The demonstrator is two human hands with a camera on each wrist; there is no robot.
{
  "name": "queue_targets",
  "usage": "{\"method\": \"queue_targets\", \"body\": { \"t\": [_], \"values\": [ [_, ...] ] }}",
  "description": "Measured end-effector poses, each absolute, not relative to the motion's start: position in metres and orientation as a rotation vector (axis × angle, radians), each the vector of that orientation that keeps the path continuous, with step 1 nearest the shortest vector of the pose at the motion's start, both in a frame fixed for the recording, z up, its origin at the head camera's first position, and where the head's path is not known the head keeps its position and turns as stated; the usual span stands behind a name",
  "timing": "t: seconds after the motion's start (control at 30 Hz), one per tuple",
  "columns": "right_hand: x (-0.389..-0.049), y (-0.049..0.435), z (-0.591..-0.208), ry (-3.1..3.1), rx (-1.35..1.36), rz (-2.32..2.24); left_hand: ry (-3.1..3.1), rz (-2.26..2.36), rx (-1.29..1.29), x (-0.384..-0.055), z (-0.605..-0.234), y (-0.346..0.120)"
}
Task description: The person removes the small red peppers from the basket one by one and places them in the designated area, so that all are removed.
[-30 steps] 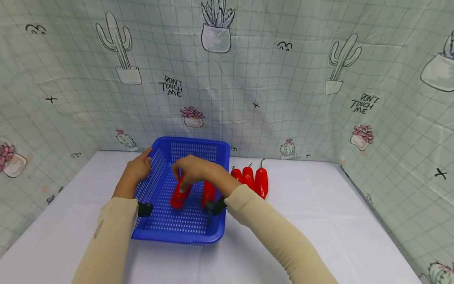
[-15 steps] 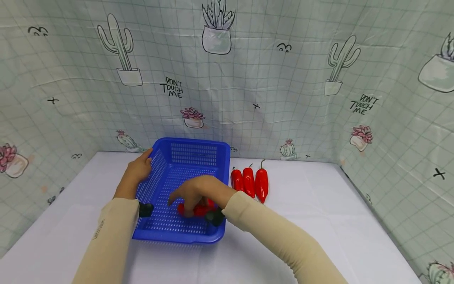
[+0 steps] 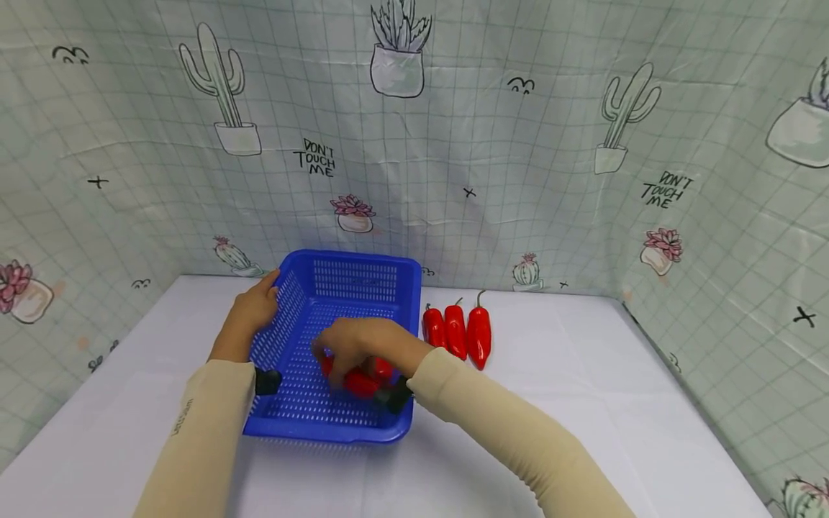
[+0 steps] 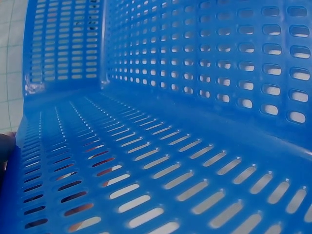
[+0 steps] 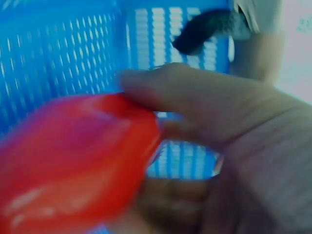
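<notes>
A blue perforated plastic basket (image 3: 330,434) sits on the table, and its left rim is held by my left hand (image 3: 255,309). The left wrist view looks through the basket's slotted wall, with a dark fingertip (image 4: 7,147) at the left edge. Inside the basket, my right hand (image 3: 346,339) pinches a red chili pepper (image 3: 361,383), lying aslant. Up close in the right wrist view, thumb and fingers close on one end of this blurred pepper (image 5: 78,161). Another red pepper (image 3: 383,370) lies just beyond it in the basket, partly hidden by the hand.
Three red peppers lie side by side outside the basket, to its right: a left one (image 3: 435,328), a middle one (image 3: 456,331) and a right one (image 3: 479,337). A cactus-print cloth (image 3: 427,144) hangs behind the white table (image 3: 550,374).
My right hand has brought the pepper toward the basket's near right part, beside the other pepper, and turned it from steep to more level. The left hand stays at the rim.
</notes>
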State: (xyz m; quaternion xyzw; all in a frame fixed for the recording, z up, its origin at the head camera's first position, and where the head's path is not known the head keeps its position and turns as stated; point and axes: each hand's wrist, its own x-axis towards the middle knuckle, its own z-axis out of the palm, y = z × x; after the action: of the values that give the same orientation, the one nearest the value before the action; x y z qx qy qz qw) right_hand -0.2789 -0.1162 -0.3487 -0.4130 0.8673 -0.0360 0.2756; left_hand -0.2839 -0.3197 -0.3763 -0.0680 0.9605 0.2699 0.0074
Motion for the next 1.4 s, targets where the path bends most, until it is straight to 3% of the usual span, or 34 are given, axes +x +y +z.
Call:
{"method": "queue_targets", "body": {
  "t": [0.3, 0.73, 1.4],
  "values": [
    [-0.316, -0.080, -0.327, 2.446, -1.256, -0.691, 3.007, 0.827, -0.206, -0.284, -0.374, -0.322],
    [-0.337, -0.013, -0.329, 2.202, -0.925, -1.437, 2.997, 0.829, -0.191, -0.285, -0.375, -0.323],
    [-0.343, 0.056, -0.346, 2.229, -0.750, -1.569, 3.016, 0.814, -0.188, -0.282, -0.377, -0.320]
  ]
}}
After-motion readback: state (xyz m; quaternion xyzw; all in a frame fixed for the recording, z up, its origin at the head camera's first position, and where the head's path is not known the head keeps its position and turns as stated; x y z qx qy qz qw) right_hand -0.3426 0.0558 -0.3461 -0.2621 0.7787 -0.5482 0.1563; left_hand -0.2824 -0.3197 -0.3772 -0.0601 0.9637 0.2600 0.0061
